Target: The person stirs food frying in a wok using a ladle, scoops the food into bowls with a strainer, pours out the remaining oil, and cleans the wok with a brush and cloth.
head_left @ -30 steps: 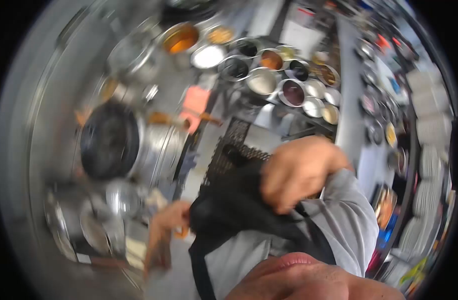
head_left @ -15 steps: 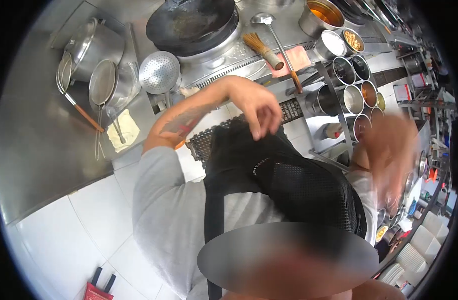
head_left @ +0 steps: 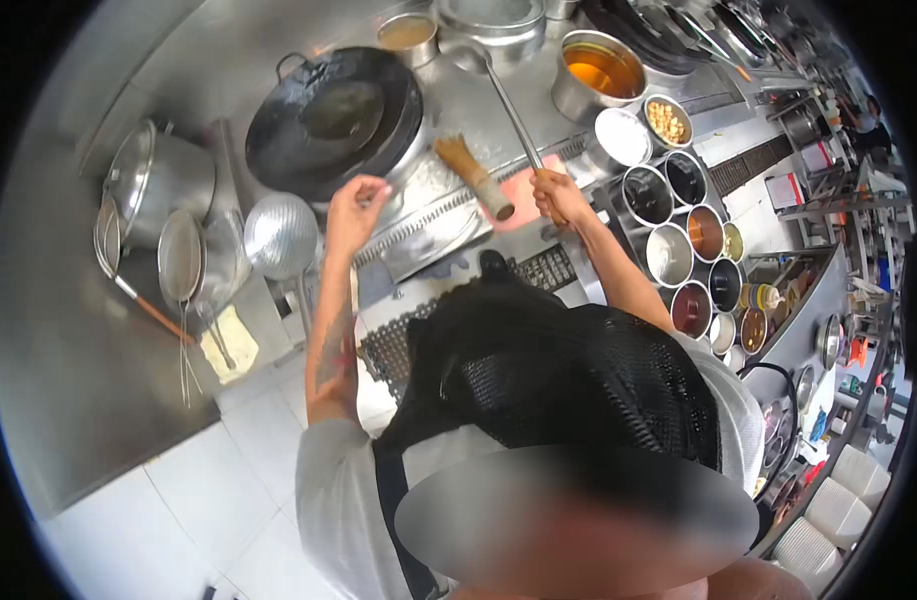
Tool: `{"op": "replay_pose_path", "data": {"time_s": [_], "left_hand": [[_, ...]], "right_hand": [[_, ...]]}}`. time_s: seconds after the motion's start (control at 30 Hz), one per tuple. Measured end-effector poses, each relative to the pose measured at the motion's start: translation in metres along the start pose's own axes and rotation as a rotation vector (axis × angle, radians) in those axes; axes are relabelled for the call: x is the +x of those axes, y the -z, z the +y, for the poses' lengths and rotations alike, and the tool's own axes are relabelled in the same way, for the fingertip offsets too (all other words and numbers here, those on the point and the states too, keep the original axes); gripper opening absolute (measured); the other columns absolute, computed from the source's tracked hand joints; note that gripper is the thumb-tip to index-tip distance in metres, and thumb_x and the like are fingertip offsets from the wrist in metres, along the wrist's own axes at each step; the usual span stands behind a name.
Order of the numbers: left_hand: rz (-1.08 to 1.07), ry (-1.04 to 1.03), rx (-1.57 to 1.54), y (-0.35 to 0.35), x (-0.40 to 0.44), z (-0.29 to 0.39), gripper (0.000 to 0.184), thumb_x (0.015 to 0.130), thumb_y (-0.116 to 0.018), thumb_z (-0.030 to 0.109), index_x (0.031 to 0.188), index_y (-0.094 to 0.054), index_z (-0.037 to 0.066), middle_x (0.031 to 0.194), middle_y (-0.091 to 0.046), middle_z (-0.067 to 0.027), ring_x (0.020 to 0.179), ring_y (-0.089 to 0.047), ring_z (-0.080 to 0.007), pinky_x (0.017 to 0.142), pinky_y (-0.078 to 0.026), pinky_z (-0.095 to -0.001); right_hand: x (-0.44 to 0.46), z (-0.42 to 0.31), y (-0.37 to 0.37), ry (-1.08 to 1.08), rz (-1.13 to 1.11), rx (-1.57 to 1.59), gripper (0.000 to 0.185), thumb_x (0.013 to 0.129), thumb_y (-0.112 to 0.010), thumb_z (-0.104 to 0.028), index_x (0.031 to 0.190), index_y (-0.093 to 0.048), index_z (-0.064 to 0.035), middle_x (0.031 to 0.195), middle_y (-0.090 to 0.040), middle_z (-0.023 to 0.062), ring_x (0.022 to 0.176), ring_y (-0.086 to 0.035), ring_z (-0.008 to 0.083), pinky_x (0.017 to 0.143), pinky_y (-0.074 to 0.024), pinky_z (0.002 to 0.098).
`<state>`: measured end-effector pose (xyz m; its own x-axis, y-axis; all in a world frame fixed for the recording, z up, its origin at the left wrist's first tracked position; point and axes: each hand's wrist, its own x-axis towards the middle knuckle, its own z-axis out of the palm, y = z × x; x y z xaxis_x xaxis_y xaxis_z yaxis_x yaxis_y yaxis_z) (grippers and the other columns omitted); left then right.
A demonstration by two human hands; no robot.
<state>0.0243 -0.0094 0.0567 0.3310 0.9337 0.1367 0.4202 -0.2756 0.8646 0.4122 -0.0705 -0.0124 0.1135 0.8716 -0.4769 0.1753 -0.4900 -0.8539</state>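
My right hand (head_left: pixel 558 196) is closed round the wooden handle of a ladle (head_left: pixel 513 112). The ladle's bowl points away over the stove top. My left hand (head_left: pixel 354 214) is raised close to the near rim of a black wok (head_left: pixel 318 140), its fingers loosely bent and a small gap beside the thumb. Nothing shows in it, and I cannot tell whether it touches the rim. A little dark liquid or sheen lies in the wok. Between my hands a straw brush (head_left: pixel 476 180) rests on the stove edge, beside a pink cloth (head_left: pixel 523 205).
A perforated skimmer (head_left: pixel 280 236), strainers (head_left: pixel 181 255) and a lidded pot (head_left: pixel 163 185) stand at left. Right of the ladle are a pot of orange oil (head_left: pixel 603 72), a bowl of nuts (head_left: pixel 667 120) and several seasoning containers (head_left: pixel 670 254). A dark floor mat (head_left: pixel 386 350) lies below.
My right hand has come in from the right and taken hold of the ladle. My left hand has moved up and left towards the wok. The view has shifted.
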Motion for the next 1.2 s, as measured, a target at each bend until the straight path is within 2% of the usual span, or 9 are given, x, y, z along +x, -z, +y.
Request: {"op": "replay_pose_path", "data": {"time_s": [0.03,0.1,0.27,0.43,0.5,0.73,1.0,1.03,1.2], "left_hand": [[-0.022,-0.019,-0.005,-0.017,0.021,-0.003,0.019,0.085,-0.075,0.017,0.095,-0.068,0.003,0.094,-0.071,-0.0099,0.083,-0.070,-0.0193,0.074,-0.052,-0.0315],[0.249,-0.149,0.232,-0.027,0.027,-0.019,0.019,0.082,-0.076,0.017,0.095,-0.069,0.004,0.103,-0.069,-0.0114,0.078,-0.067,-0.0230,0.073,-0.053,-0.0326],[0.275,-0.083,0.363,-0.041,0.041,-0.018,0.018,0.083,-0.076,0.015,0.096,-0.071,0.004,0.112,-0.066,-0.0114,0.068,-0.063,-0.0165,0.068,-0.052,-0.0309],[0.219,0.003,0.232,-0.028,0.041,-0.003,0.018,0.080,-0.077,0.014,0.094,-0.070,0.006,0.114,-0.065,-0.0111,0.066,-0.062,-0.0159,0.066,-0.050,-0.0311],[0.244,-0.012,0.194,-0.019,0.040,-0.007,0.018,0.081,-0.077,0.014,0.095,-0.070,0.006,0.114,-0.065,-0.0109,0.065,-0.062,-0.0155,0.064,-0.050,-0.0301],[0.210,-0.023,-0.009,0.003,0.033,-0.041,0.016,0.084,-0.076,0.015,0.097,-0.071,0.006,0.112,-0.066,-0.0088,0.065,-0.061,-0.0121,0.061,-0.048,-0.0258],[0.153,-0.092,-0.131,-0.015,0.024,-0.053,0.013,0.087,-0.073,0.015,0.096,-0.071,0.006,0.108,-0.068,-0.0067,0.065,-0.059,-0.0109,0.060,-0.047,-0.0245],[0.146,-0.114,-0.160,-0.019,0.022,-0.052,0.013,0.087,-0.073,0.014,0.097,-0.071,0.006,0.108,-0.067,-0.0067,0.066,-0.059,-0.0107,0.060,-0.047,-0.0242],[0.085,-0.092,-0.275,-0.035,0.007,-0.052,0.012,0.088,-0.072,0.013,0.098,-0.070,0.007,0.108,-0.067,-0.0065,0.071,-0.059,-0.0096,0.061,-0.046,-0.0224]], "right_hand": [[0.028,-0.015,0.032,0.024,-0.034,-0.042,0.031,0.090,-0.056,-0.026,0.098,-0.058,0.0037,0.082,-0.066,0.0232,0.075,-0.068,0.0317,0.072,-0.0544,0.0428],[0.092,-0.034,0.064,0.397,0.403,-0.546,0.032,0.090,-0.055,-0.026,0.099,-0.060,0.0043,0.087,-0.068,0.0285,0.077,-0.071,0.0365,0.073,-0.0546,0.0492],[0.180,-0.097,0.084,0.258,0.701,-0.846,0.032,0.087,-0.054,-0.021,0.101,-0.059,0.0066,0.097,-0.067,0.0320,0.086,-0.070,0.0394,0.079,-0.0542,0.0499],[0.191,-0.172,0.138,-0.117,-0.492,1.001,0.013,0.094,-0.043,-0.003,0.083,-0.044,0.0030,0.065,-0.053,0.0066,0.051,-0.053,0.0154,0.045,-0.0451,0.0221],[0.134,-0.193,0.116,-0.094,-0.234,0.921,0.016,0.097,-0.040,-0.002,0.082,-0.043,0.0006,0.064,-0.040,-0.0018,0.049,-0.042,0.0061,0.041,-0.0388,0.0163],[0.033,-0.175,0.112,-0.121,-0.644,1.355,0.028,0.099,-0.039,-0.005,0.119,-0.039,0.0142,0.071,-0.047,0.0025,0.049,-0.046,0.0063,0.038,-0.0440,0.0168],[-0.128,-0.138,0.086,-0.071,-0.398,1.188,0.030,0.099,-0.043,-0.005,0.120,-0.042,0.0158,0.072,-0.047,0.0004,0.048,-0.045,0.0041,0.034,-0.0388,0.0161],[-0.148,-0.131,0.088,-0.055,-0.335,1.229,0.034,0.101,-0.039,-0.005,0.128,-0.038,0.0155,0.075,-0.050,0.0067,0.046,-0.050,0.0096,0.034,-0.0459,0.0209],[-0.239,-0.117,0.093,-0.068,-0.122,1.092,0.035,0.096,-0.045,-0.006,0.126,-0.043,0.0124,0.071,-0.046,-0.0006,0.046,-0.044,0.0025,0.032,-0.0397,0.0163]]}}
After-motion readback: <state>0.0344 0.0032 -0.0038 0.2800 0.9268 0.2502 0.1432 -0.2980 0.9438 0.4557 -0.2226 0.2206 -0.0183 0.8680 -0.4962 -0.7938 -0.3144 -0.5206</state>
